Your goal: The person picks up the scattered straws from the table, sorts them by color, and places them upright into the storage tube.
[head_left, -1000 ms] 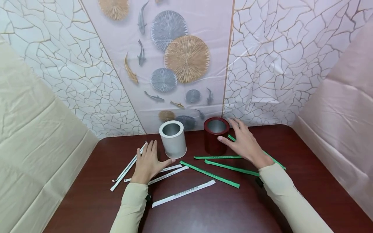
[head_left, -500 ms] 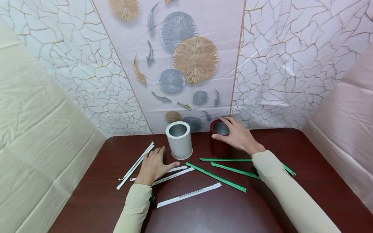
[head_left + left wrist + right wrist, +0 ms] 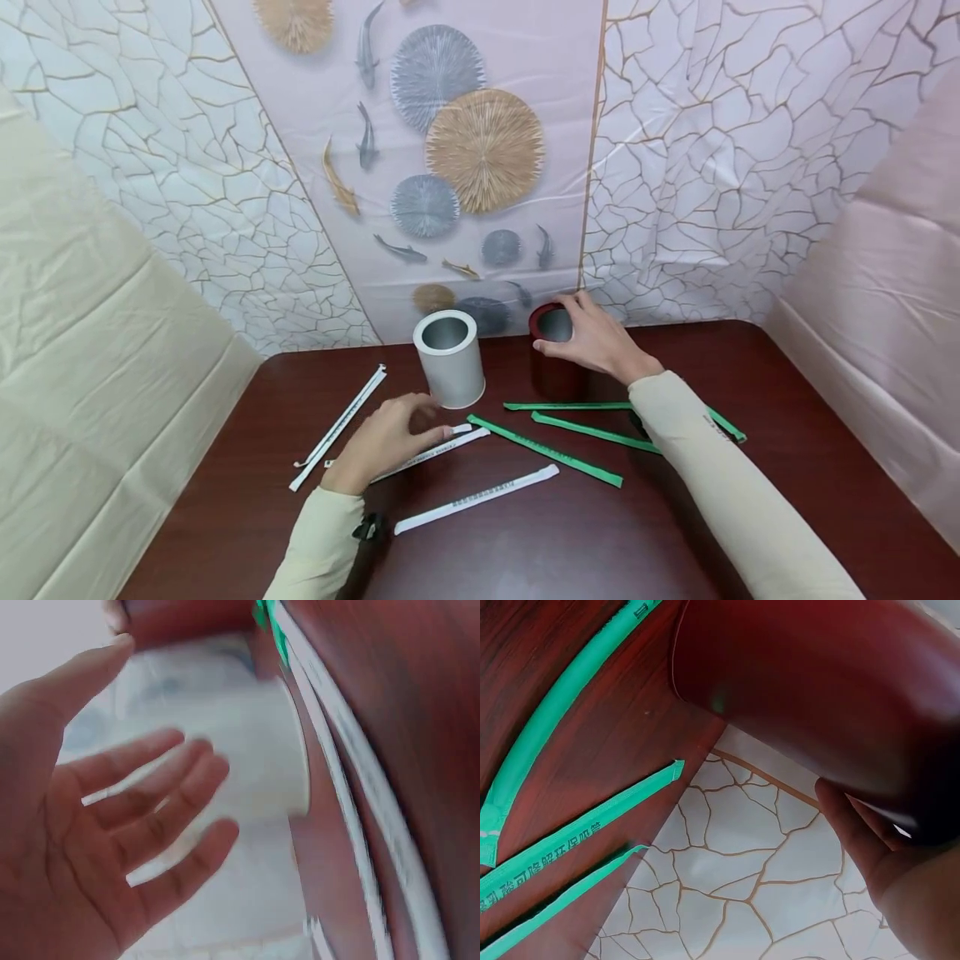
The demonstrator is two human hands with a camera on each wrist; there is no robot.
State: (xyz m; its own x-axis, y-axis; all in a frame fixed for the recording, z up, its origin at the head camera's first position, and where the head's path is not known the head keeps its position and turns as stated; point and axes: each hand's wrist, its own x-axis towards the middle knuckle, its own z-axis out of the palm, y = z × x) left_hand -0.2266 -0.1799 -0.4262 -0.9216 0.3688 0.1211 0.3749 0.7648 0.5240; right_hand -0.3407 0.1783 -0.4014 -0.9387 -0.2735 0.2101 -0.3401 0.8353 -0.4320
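My right hand (image 3: 596,337) grips the dark red can (image 3: 551,375) at its top, thumb at the near rim and fingers at the far side. In the right wrist view the red can (image 3: 802,675) fills the upper right, with the fingers (image 3: 847,832) partly behind it. My left hand (image 3: 382,442) holds nothing, its fingers loosely bent in front of the white can (image 3: 453,371). Its spread palm shows in the blurred left wrist view, with the white can (image 3: 262,750) beyond. Below that hand lie white paper-wrapped straws (image 3: 442,450), partly hidden by it.
Two more white wrapped straws (image 3: 341,429) lie at the left, another (image 3: 476,500) in front. Several green wrapped straws (image 3: 543,450) spread across the middle and right, one partly under the right sleeve. A patterned cloth (image 3: 480,167) hangs behind the table.
My right hand has moved left from beside the red can and taken hold of its top. My left hand has drawn back a little towards me, fingers more bent. The head view swayed slightly.
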